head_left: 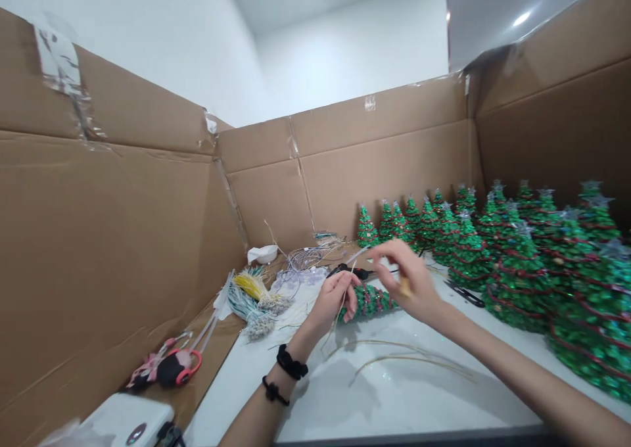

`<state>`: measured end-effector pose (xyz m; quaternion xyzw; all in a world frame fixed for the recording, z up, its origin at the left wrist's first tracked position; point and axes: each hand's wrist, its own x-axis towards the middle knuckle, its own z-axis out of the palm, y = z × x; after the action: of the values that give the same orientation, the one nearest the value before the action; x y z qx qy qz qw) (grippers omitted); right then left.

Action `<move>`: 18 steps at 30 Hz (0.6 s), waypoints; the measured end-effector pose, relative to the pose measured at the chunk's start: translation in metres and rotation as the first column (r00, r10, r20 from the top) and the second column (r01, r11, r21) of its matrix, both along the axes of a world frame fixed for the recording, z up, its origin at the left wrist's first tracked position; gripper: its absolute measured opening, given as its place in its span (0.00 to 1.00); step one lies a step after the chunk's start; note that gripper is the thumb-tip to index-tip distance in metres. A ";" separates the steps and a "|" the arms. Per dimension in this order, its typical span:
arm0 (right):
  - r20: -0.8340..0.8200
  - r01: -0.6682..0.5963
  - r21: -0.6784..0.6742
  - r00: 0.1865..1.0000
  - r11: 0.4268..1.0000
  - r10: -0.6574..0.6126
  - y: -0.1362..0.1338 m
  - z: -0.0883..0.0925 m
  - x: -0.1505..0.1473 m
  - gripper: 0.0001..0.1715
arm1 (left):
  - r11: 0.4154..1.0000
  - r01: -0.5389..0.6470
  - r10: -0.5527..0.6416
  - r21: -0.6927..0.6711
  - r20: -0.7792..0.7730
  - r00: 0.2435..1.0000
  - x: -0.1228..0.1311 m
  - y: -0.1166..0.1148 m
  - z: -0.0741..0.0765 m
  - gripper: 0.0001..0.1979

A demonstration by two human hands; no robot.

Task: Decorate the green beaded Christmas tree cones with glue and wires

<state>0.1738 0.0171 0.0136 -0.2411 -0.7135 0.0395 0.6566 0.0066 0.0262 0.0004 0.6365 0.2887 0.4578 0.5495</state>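
My left hand (336,297) is closed, with thumb and finger pinching a thin pale strand (354,271) that stands up between them. Directly beyond it a small green tinsel Christmas tree (372,301) with red garland lies on its side on the white table (414,401). My right hand (408,277) hovers just above and right of the tree, smeared by motion. Its index finger and thumb look apart; a yellowish-tan patch shows near the palm, and I cannot make out what it is. A black glue gun (359,272) lies behind my left hand.
Many finished trees (468,253) stand along the right and back. Straw-coloured strands (409,361) lie in front of my hands. Bundles of pale and yellow stems (251,302), a black tool (465,294), and a white device (125,421) are around. Cardboard walls (384,151) enclose the table.
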 end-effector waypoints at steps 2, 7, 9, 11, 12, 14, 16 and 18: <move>-0.013 -0.044 -0.129 0.999 0.991 0.042 0.016 -0.006 0.000 0.11 | 1.000 0.009 -0.010 -0.005 -0.036 0.999 0.002 -0.002 0.003 0.17; -0.027 -0.168 -0.322 0.985 0.931 0.169 0.046 -0.024 0.003 0.15 | 1.000 0.010 -0.010 -0.002 -0.081 0.997 0.010 -0.007 0.005 0.16; -0.060 -0.221 -0.367 0.975 0.904 0.214 0.049 -0.027 0.005 0.16 | 1.000 -0.014 0.013 -0.009 -0.094 0.995 0.012 -0.007 0.004 0.16; -0.129 -0.308 -0.421 0.951 0.853 0.280 0.049 -0.026 0.005 0.17 | 0.999 -0.031 0.029 -0.013 -0.112 0.993 0.014 -0.007 0.003 0.16; -0.176 -0.364 -0.443 0.931 0.820 0.318 0.048 -0.024 0.005 0.17 | 0.999 -0.038 0.036 -0.014 -0.124 0.992 0.015 -0.007 0.003 0.16; -0.249 -0.470 -0.464 0.883 0.751 0.398 0.045 -0.021 0.004 0.18 | 0.999 -0.053 0.051 -0.011 -0.145 0.988 0.017 -0.007 0.003 0.17; -0.244 -0.525 -0.467 0.850 0.711 0.468 0.041 -0.018 0.003 0.17 | 0.997 -0.072 0.072 0.004 -0.158 0.985 0.019 -0.006 0.004 0.17; -0.186 -0.534 -0.469 0.838 0.703 0.513 0.036 -0.016 0.003 0.17 | 0.995 -0.092 0.096 0.029 -0.157 0.983 0.021 -0.005 0.004 0.17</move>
<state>0.1764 0.0535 -0.0025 -0.1903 -0.7028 0.4138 0.5464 0.0275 0.0212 0.0045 0.6624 0.3563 0.4343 0.4958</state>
